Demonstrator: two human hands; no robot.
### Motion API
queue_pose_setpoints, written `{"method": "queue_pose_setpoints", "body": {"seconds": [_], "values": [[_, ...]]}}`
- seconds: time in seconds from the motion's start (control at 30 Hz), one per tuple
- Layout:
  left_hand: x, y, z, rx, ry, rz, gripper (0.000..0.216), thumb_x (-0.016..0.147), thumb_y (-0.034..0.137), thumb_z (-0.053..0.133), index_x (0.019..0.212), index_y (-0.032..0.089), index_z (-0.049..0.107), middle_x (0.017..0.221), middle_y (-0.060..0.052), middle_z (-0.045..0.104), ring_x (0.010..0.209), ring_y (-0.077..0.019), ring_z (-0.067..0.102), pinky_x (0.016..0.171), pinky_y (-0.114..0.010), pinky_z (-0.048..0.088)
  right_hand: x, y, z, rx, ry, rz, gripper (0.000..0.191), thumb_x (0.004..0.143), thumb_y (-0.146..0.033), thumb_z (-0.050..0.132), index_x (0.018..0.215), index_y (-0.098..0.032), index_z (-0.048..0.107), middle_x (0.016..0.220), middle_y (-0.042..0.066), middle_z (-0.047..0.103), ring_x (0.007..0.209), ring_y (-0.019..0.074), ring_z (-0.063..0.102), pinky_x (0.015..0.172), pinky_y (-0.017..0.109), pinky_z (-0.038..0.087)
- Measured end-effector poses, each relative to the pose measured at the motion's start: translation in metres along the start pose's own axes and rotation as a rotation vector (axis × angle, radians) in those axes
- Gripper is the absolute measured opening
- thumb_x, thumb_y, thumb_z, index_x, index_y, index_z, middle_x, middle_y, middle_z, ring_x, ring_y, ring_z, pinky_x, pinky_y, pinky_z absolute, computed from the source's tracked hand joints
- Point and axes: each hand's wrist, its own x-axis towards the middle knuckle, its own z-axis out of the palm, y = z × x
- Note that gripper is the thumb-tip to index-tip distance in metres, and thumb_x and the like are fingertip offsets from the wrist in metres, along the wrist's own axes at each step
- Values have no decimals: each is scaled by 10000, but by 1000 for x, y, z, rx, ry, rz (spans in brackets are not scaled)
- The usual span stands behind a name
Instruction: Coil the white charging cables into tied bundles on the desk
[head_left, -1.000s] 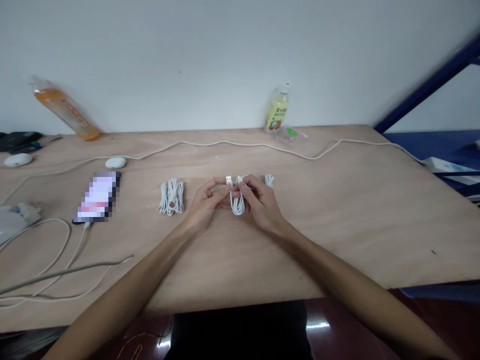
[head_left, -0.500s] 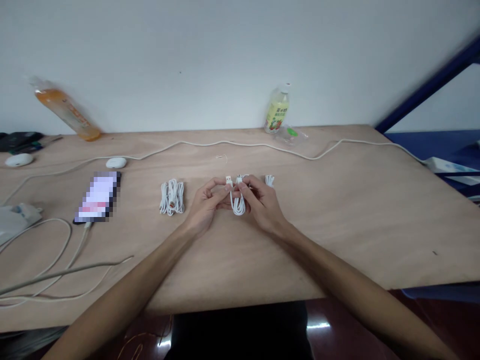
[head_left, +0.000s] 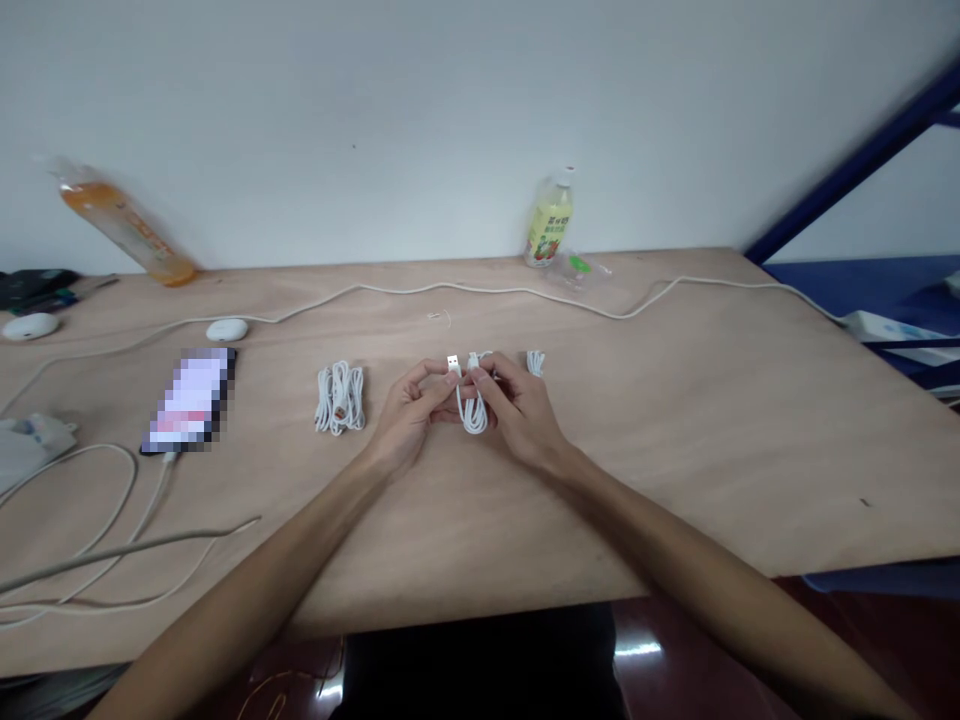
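Between my hands is a coiled white USB cable, held just above the wooden table. My left hand pinches it by the USB plug, whose metal end points away from me. With thumb and finger, my right hand grips the cable's other end beside a smaller connector. The loops hang between the two hands. To the left of my left hand lie coiled white cables in a bunch. Another white cable bundle shows partly behind my right hand; the rest of it is hidden.
A phone with a plugged-in cord and a white earbud case lie left. An orange bottle and a yellow-labelled bottle lean on the wall. A long white cord crosses the table. Loose cords lie front left.
The whole view has shifted slightly, so things sit a little further left. Both hands keep the same hold on the coiled USB cable.
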Motion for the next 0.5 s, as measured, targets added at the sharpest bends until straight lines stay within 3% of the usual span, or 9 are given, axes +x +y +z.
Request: {"method": "queue_pose_setpoints", "body": {"seconds": [0.5], "values": [[-1,0,0,15,6,-3,497,726,543,992,931,205,692,828,-41,856,787,-264,843,688,-330,656,-1,-1,0,-17,-9,17,402,1057,-613,583,886,-250,616,758,-9,648,652,171,608,612,308,466]]}}
